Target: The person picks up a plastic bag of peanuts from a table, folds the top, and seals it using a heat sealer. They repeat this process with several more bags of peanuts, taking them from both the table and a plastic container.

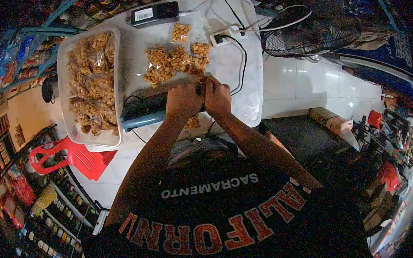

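Observation:
My left hand (185, 100) is closed over the right end of a blue-and-black bar-shaped heat sealer (142, 116). Right beside it, touching, my right hand (217, 98) is closed with its fingertips pinched together; what they hold is hidden. A small clear packet of nuts (192, 122) shows on the body side of the sealer, partly covered by my left wrist. Just beyond my hands, several filled packets (158, 64) lie on the white table (250, 84). Another packet (180, 32) lies farther back.
A clear plastic tub (120, 75) full of packets stands at the table's left. A black box with a label (154, 15), a power strip (221, 40) and cables lie at the back. A fan (313, 38) stands back right; a red plastic chair (77, 158) is lower left.

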Available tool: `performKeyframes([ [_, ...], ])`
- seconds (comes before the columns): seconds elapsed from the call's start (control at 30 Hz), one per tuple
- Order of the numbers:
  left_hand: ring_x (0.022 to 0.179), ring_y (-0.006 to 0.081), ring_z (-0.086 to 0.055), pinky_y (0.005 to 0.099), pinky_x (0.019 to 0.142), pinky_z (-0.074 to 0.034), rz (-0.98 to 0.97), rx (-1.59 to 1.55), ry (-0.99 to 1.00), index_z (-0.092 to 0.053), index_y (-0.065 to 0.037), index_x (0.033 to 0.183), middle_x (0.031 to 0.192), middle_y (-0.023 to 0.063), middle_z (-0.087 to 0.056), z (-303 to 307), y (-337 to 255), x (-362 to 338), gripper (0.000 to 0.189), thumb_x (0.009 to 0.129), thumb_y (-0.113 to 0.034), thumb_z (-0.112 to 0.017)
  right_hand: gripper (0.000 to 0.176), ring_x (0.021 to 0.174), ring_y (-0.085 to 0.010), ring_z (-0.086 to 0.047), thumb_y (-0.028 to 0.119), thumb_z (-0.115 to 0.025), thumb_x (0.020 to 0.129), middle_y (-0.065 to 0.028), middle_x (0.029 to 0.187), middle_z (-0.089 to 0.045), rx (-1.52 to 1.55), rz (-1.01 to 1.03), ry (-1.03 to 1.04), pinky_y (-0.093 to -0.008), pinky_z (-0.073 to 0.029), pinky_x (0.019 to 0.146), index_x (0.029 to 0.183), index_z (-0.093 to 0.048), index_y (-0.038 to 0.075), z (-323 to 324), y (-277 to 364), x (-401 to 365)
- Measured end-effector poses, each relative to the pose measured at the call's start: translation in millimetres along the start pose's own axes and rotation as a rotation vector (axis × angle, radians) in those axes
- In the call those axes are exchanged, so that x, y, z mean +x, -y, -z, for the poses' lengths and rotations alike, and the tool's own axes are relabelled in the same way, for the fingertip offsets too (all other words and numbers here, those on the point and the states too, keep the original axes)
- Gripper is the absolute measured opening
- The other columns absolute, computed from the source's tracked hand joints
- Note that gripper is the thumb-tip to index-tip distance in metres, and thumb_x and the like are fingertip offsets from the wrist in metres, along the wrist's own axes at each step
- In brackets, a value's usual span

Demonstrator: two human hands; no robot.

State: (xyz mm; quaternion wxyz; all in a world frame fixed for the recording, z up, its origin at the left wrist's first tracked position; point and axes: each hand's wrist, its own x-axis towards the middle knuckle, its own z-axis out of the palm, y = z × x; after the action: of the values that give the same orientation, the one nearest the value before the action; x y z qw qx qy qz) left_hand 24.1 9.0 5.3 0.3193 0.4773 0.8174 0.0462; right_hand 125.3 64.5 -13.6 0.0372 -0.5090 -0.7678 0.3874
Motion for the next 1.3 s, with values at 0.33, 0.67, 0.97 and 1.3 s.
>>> performKeyframes([
  [0.33, 0.069, 0.0353, -0.059, 0.0437, 0.066, -0.048, -0.061, -0.062, -0.096, -0.060, -0.002, 0.082, 0.073, 0.0215, -0.059, -6, 4, 0, 0.036, 0.074, -0.035, -0.050, 0.025, 0.068, -0.0409, -0.053, 0.024, -0.040, 0.082, -0.0192, 0.072, -0.058, -0.028, 0.030, -0.027, -0.0488, -0.042, 0.065, 0.093, -0.053, 0.006, -8, -8, 1],
  [0.67, 0.077, 0.0349, -0.058, 0.0435, 0.071, -0.045, 0.002, -0.054, 0.067, -0.055, -0.007, 0.097, 0.084, 0.0192, -0.060, 16, -6, -1, 0.033, 0.074, -0.030, -0.050, 0.026, 0.069, -0.0413, -0.053, 0.024, -0.039, 0.083, -0.0203, 0.072, -0.057, -0.023, 0.085, -0.034, -0.0494, -0.042, 0.064, 0.096, -0.052, 0.006, -7, -7, 2],
  [0.97, 0.066, 0.0356, -0.059, 0.0438, 0.063, -0.048, -0.126, -0.125, -0.217, -0.060, -0.007, 0.088, 0.071, 0.0193, -0.060, -2, 2, -2, 0.033, 0.078, -0.036, -0.045, 0.028, 0.079, -0.0403, -0.052, 0.028, -0.038, 0.083, -0.0184, 0.080, -0.059, 0.007, -0.022, 0.020, -0.0489, -0.043, 0.070, 0.098, -0.054, 0.011, -5, -5, 2],
  [1.3, 0.079, 0.0362, -0.057, 0.0433, 0.074, -0.045, -0.046, -0.011, -0.151, -0.061, -0.001, 0.081, 0.078, 0.0230, -0.059, 4, -2, -8, 0.036, 0.073, -0.032, -0.046, 0.032, 0.084, -0.0402, -0.053, 0.031, -0.038, 0.082, -0.0202, 0.085, -0.058, 0.066, -0.087, -0.081, -0.0456, -0.043, 0.076, 0.094, -0.060, 0.011, -5, 1, -2],
])
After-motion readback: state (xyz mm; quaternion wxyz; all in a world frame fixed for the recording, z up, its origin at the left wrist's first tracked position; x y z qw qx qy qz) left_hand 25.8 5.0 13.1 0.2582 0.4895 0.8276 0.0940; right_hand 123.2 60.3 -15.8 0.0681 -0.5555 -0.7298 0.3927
